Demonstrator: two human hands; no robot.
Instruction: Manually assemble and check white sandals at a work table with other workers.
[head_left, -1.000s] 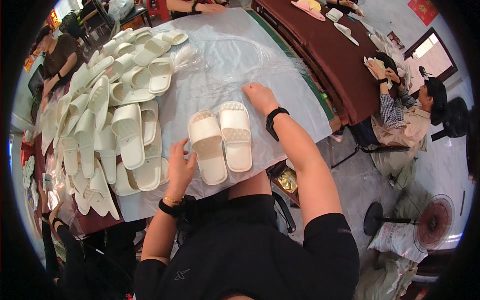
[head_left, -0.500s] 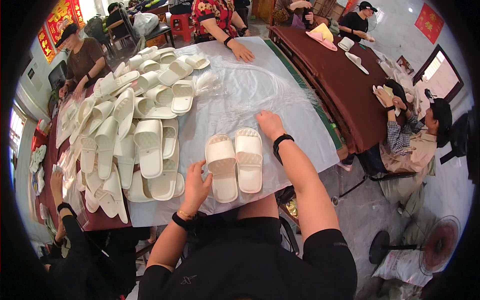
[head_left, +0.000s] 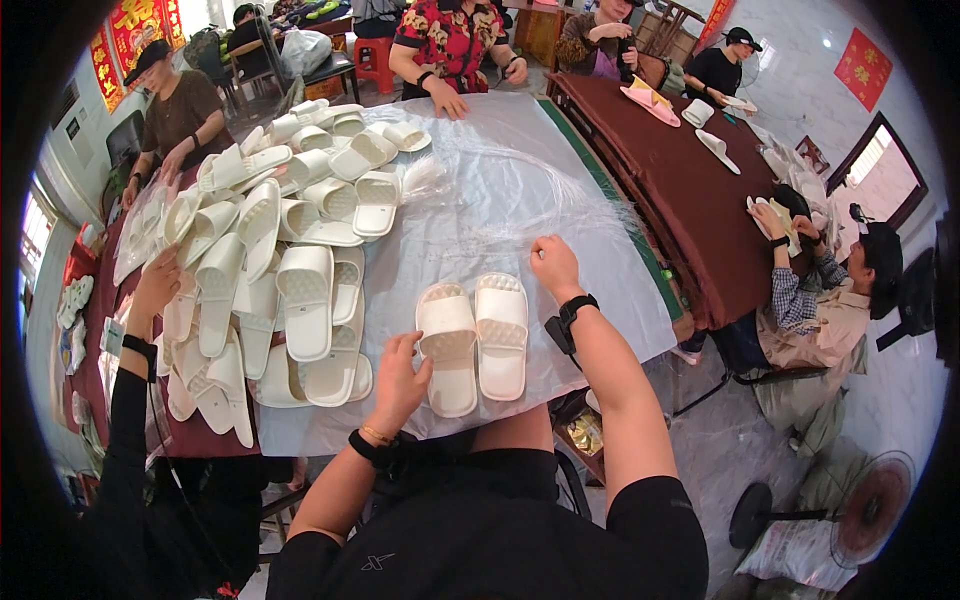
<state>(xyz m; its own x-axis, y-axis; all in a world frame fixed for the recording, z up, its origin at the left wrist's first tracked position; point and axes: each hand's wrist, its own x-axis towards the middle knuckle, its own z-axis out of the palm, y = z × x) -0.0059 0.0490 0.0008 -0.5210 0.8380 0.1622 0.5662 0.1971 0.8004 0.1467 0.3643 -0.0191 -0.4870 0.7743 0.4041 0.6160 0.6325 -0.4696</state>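
A co-worker's hand [head_left: 157, 280] has reached the heap of cream slippers [head_left: 305, 320]. Quilted cream-coloured slippers [head_left: 460, 352] point outward between the nearer, loosely spread left hand [head_left: 402, 382] and curled right hand [head_left: 556, 268], contents hidden.

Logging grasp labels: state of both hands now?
Left hand: open, beside a cream slipper.
Right hand: fingers curled; can't tell whether closed or holding anything.

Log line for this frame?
left hand: beside white slipper pair, contact unclear | right hand: curled, right of pair | slipper pile: left of pair
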